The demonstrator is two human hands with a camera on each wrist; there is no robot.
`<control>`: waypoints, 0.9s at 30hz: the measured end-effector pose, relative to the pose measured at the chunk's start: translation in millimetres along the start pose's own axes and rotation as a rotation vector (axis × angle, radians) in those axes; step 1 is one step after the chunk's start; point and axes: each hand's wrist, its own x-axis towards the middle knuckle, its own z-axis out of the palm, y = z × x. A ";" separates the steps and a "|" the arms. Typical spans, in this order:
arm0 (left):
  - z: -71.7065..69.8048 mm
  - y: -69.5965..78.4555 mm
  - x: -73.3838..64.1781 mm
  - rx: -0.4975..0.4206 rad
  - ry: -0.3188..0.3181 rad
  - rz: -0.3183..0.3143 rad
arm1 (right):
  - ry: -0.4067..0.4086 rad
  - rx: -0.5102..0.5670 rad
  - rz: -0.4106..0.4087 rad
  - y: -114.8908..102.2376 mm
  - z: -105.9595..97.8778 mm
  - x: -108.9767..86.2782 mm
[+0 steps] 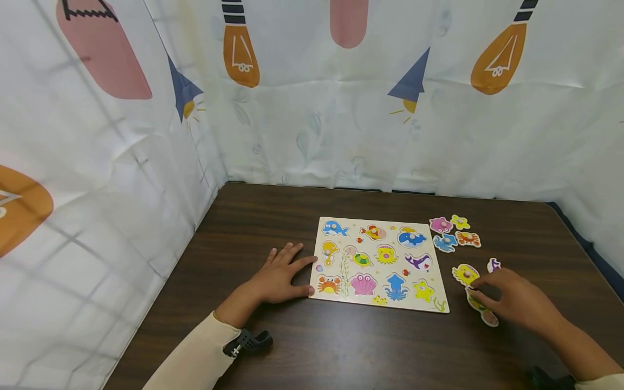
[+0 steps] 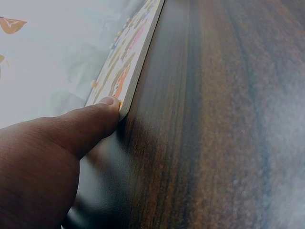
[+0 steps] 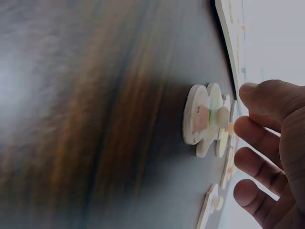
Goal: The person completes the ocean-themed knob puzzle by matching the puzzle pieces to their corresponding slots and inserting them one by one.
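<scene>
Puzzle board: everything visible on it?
The board is a thin cream rectangle; its edge looks like wood. Colourful sea creatures fill three rows: three, four, four. The left wrist view shows what look like small knobs standing up from it. It lies flat on the dark table. The left hand touches its left side, thumb at the near corner.

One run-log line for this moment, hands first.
left hand: touching puzzle board, near-left corner | right hand: by nearest yellow piece, no visible grip | pink piece: beside board's far-right corner
</scene>
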 end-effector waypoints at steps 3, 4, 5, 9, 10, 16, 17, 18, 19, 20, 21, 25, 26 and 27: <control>0.8 -1.0 0.2 0.002 0.001 0.001 | -0.021 0.008 0.015 1.4 -0.3 -4.4; 1.0 -1.2 0.3 0.002 0.000 0.000 | -0.027 0.012 0.015 2.2 -0.4 -5.6; 1.1 -1.3 0.4 0.002 -0.001 0.000 | -0.028 0.017 0.017 2.4 -0.3 -7.2; 1.8 -2.1 1.0 0.001 -0.002 -0.002 | -0.037 0.017 -0.001 4.9 1.3 -11.5; 1.6 -1.8 1.0 0.001 -0.004 -0.002 | -0.042 0.015 -0.003 5.6 1.8 -12.2; 1.3 -1.3 0.5 0.005 -0.002 -0.001 | -0.082 0.017 0.017 7.6 3.8 -14.0; 1.4 -1.3 0.5 0.003 -0.001 -0.001 | -0.083 0.017 0.022 7.3 3.9 -14.5; 1.3 -1.0 0.3 0.002 -0.002 -0.001 | -0.088 0.016 0.028 7.4 3.7 -14.5; 1.4 -0.9 0.2 0.004 -0.002 -0.002 | -0.088 0.016 0.031 7.1 3.7 -14.7; 1.4 -0.9 0.2 0.005 -0.001 -0.002 | -0.087 0.015 0.033 6.8 3.7 -14.9; 1.5 -1.0 0.4 0.005 0.000 -0.002 | -0.085 0.014 0.034 6.7 3.7 -14.9; 1.6 -1.2 0.7 0.008 0.005 -0.001 | -0.058 0.016 0.028 6.7 4.3 -15.2; 1.7 -1.3 0.8 0.008 0.006 -0.001 | -0.054 0.014 0.030 7.0 4.4 -15.2; 1.7 -1.3 0.8 0.008 0.006 -0.001 | -0.049 0.013 0.033 7.0 4.5 -15.3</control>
